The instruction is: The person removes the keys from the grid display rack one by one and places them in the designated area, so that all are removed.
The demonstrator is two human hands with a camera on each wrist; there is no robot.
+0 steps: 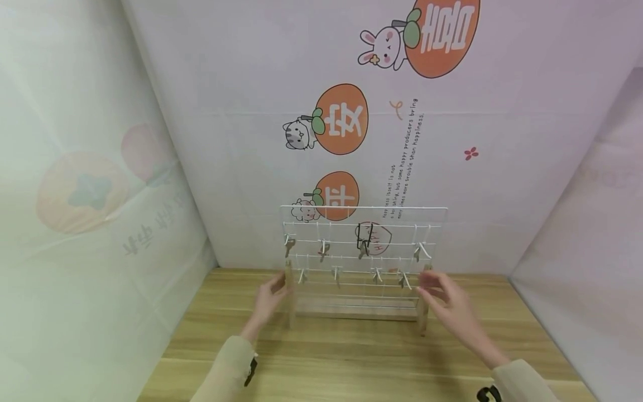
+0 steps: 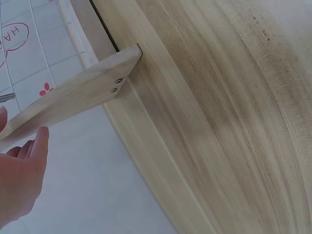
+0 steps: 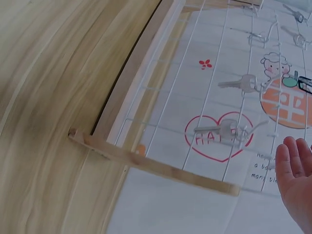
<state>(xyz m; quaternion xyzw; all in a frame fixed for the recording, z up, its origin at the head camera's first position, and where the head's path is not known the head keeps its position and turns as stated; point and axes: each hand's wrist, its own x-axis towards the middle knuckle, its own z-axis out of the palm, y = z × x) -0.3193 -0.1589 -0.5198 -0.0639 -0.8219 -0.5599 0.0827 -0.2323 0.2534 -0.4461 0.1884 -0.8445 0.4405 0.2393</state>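
Note:
A white wire grid rack (image 1: pixel 364 207) stands on two wooden side posts, with several metal keys (image 1: pixel 364 251) hanging from its hooks. My left hand (image 1: pixel 271 295) is beside the left post (image 1: pixel 291 301), its fingertips close to the wood. In the left wrist view, that hand (image 2: pixel 22 178) sits at the upper end of the post (image 2: pixel 92 85), partly cut off by the frame edge. By the right post (image 1: pixel 423 312) is my right hand (image 1: pixel 449 301), thumb and fingers spread apart. The right wrist view shows this hand (image 3: pixel 298 180) with extended fingers beside the grid, holding nothing.
The rack stands on a wood-grain table (image 1: pixel 351 363) near its back edge. Behind it hangs a white printed cloth (image 1: pixel 241 167), with more cloth at the left (image 1: pixel 75 279) and right (image 1: pixel 577 251). A black rectangular frame (image 1: pixel 359 234) hangs on the grid.

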